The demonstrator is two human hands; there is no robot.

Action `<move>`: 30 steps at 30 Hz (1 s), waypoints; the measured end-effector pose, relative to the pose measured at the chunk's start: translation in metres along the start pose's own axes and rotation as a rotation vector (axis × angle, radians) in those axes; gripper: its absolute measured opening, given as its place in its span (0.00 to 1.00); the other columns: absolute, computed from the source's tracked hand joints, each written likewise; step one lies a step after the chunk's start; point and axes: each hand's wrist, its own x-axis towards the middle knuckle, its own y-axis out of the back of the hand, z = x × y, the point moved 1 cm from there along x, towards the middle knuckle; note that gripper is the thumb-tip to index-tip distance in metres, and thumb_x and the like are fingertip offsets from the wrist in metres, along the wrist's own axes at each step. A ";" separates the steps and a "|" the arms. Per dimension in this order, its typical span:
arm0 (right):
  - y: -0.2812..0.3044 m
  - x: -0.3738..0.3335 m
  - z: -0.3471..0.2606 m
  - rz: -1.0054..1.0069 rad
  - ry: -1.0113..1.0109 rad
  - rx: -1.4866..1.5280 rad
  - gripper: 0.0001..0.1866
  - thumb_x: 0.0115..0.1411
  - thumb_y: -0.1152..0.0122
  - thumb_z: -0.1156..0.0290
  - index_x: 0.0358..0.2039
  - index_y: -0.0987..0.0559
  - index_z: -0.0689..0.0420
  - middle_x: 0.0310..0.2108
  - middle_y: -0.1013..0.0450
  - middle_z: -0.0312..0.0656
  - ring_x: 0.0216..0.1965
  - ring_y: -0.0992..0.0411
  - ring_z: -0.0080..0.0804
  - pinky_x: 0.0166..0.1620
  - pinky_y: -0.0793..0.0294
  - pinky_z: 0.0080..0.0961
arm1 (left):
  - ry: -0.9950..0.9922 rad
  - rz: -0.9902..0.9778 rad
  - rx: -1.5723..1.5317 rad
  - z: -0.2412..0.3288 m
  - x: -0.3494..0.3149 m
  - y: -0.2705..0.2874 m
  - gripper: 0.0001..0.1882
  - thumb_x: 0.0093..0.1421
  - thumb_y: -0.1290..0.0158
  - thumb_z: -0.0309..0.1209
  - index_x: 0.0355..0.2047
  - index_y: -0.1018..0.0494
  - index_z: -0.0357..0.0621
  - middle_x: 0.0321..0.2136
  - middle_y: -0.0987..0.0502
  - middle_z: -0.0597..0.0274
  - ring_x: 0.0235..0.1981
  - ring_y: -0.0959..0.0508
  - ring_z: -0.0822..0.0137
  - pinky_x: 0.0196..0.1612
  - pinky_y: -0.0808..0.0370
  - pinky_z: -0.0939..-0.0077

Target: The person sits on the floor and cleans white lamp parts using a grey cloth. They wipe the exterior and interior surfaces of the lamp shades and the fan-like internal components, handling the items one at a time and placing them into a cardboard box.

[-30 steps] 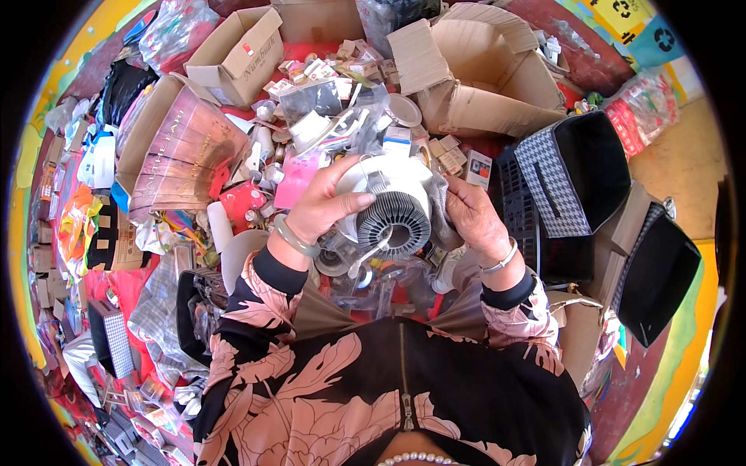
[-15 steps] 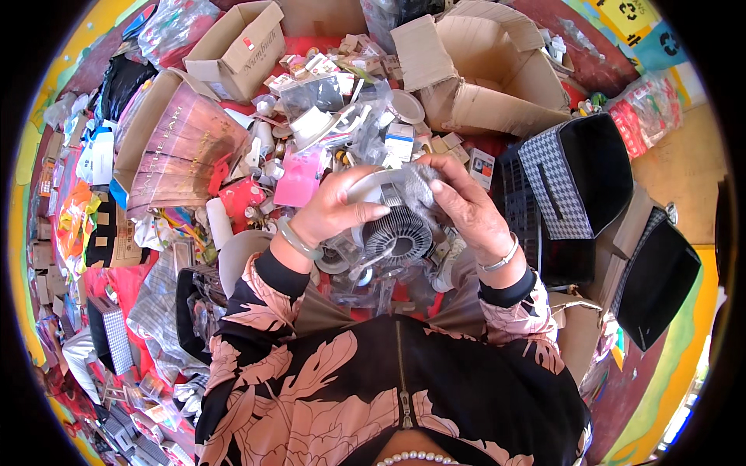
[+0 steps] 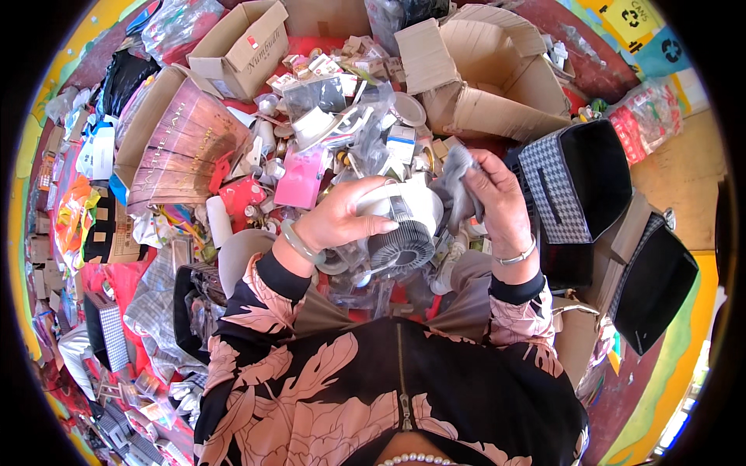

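Observation:
My left hand [image 3: 342, 213] grips a light fixture [image 3: 402, 237] from its left side. The fixture has a white round housing and a dark ribbed heat sink, which faces down toward me. My right hand [image 3: 500, 198] pinches a crumpled grey cloth [image 3: 457, 186] just right of the fixture. A small gap lies between the right fingers and the white housing; whether the cloth's edge touches it I cannot tell. Beyond my hands is a heap of mixed odds and ends, with a pink flat case [image 3: 301, 177] and a small blue-and-white box [image 3: 401, 144].
An open cardboard box [image 3: 497, 109] stands at the far right, a smaller carton [image 3: 239, 50] at the far left. Black bins with houndstooth sides [image 3: 548, 186] flank my right side. A brown-pink printed box [image 3: 183, 147] leans at left. A dark basket [image 3: 190, 311] sits by my left knee.
My right hand has drawn the cloth off the fixture, moving right and slightly down. The fixture has tilted a little in my left hand, showing more of its white housing.

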 end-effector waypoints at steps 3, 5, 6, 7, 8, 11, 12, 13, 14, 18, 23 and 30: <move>-0.014 -0.005 -0.002 -0.211 0.004 -0.424 0.09 0.57 0.43 0.73 0.37 0.24 0.64 0.30 0.27 0.32 0.31 0.33 0.16 0.36 0.32 0.15 | 0.054 0.002 -0.020 -0.003 -0.003 0.000 0.22 0.52 0.41 0.30 0.46 0.32 0.35 0.33 0.26 0.64 0.34 0.30 0.77 0.39 0.31 0.80; -0.026 -0.005 0.005 -0.245 0.012 -0.474 0.09 0.57 0.43 0.71 0.35 0.24 0.63 0.25 0.29 0.34 0.28 0.35 0.18 0.32 0.34 0.19 | 0.065 -0.025 -0.016 -0.004 -0.004 0.000 0.23 0.52 0.41 0.30 0.46 0.32 0.35 0.33 0.26 0.64 0.34 0.30 0.77 0.39 0.31 0.80; -0.030 -0.006 0.006 -0.246 0.044 -0.516 0.08 0.57 0.43 0.71 0.34 0.24 0.63 0.24 0.30 0.35 0.27 0.36 0.18 0.31 0.34 0.20 | 0.073 -0.035 -0.013 -0.004 -0.005 0.000 0.23 0.52 0.40 0.30 0.46 0.32 0.35 0.33 0.26 0.64 0.34 0.30 0.77 0.39 0.31 0.80; -0.031 -0.006 0.005 -0.253 0.075 -0.568 0.08 0.56 0.43 0.71 0.33 0.25 0.63 0.23 0.30 0.38 0.26 0.35 0.21 0.31 0.34 0.21 | 0.072 -0.024 0.005 -0.003 -0.005 0.000 0.23 0.52 0.40 0.31 0.46 0.32 0.35 0.32 0.26 0.64 0.34 0.30 0.77 0.39 0.31 0.79; -0.032 -0.004 0.002 -0.260 0.106 -0.620 0.08 0.55 0.43 0.71 0.32 0.25 0.62 0.23 0.30 0.40 0.25 0.34 0.25 0.30 0.34 0.23 | 0.074 -0.036 0.018 -0.003 -0.005 0.001 0.24 0.52 0.41 0.30 0.47 0.33 0.34 0.34 0.27 0.64 0.35 0.30 0.77 0.40 0.32 0.80; -0.038 -0.002 0.007 -0.233 0.236 -0.821 0.07 0.51 0.45 0.71 0.29 0.27 0.61 0.23 0.31 0.47 0.25 0.31 0.38 0.30 0.33 0.29 | 0.064 -0.045 0.059 -0.004 -0.007 0.002 0.26 0.52 0.41 0.29 0.50 0.35 0.33 0.37 0.27 0.64 0.38 0.30 0.77 0.42 0.32 0.81; -0.040 -0.001 0.009 -0.212 0.284 -0.899 0.07 0.50 0.45 0.71 0.28 0.27 0.61 0.23 0.31 0.50 0.25 0.31 0.43 0.30 0.32 0.31 | 0.042 -0.036 0.072 -0.007 -0.007 0.000 0.26 0.52 0.41 0.29 0.50 0.35 0.33 0.38 0.27 0.64 0.38 0.30 0.77 0.43 0.32 0.81; -0.043 -0.001 0.003 -0.225 0.244 -0.901 0.08 0.48 0.46 0.70 0.26 0.29 0.61 0.24 0.31 0.54 0.27 0.32 0.53 0.31 0.32 0.36 | 0.021 -0.026 0.085 -0.008 -0.006 -0.001 0.26 0.52 0.41 0.28 0.50 0.35 0.33 0.38 0.27 0.64 0.38 0.30 0.77 0.43 0.32 0.81; -0.042 0.001 0.005 -0.225 0.265 -0.879 0.08 0.48 0.46 0.71 0.26 0.29 0.61 0.23 0.31 0.53 0.26 0.32 0.50 0.31 0.32 0.34 | 0.048 -0.006 0.021 -0.009 -0.006 -0.003 0.26 0.52 0.41 0.29 0.49 0.34 0.33 0.37 0.27 0.64 0.38 0.30 0.77 0.43 0.32 0.80; -0.041 0.001 0.006 -0.248 0.240 -0.718 0.07 0.48 0.47 0.73 0.28 0.27 0.62 0.21 0.32 0.49 0.22 0.32 0.35 0.28 0.33 0.28 | 0.137 0.037 -0.160 -0.003 -0.007 -0.005 0.25 0.52 0.40 0.30 0.48 0.33 0.35 0.36 0.27 0.67 0.36 0.30 0.78 0.42 0.32 0.81; -0.039 -0.004 -0.001 -0.253 0.081 -0.590 0.07 0.50 0.49 0.76 0.28 0.26 0.64 0.19 0.33 0.40 0.23 0.38 0.18 0.27 0.35 0.20 | 0.140 0.033 -0.246 0.002 -0.007 -0.007 0.23 0.52 0.41 0.28 0.48 0.32 0.34 0.36 0.26 0.67 0.36 0.30 0.79 0.41 0.32 0.83; -0.020 -0.009 -0.001 -0.272 -0.009 -0.515 0.08 0.52 0.48 0.75 0.29 0.24 0.66 0.21 0.32 0.33 0.25 0.38 0.15 0.27 0.36 0.17 | 0.071 0.079 -0.212 0.007 -0.008 -0.004 0.21 0.52 0.41 0.28 0.46 0.31 0.34 0.34 0.25 0.67 0.34 0.29 0.80 0.38 0.31 0.84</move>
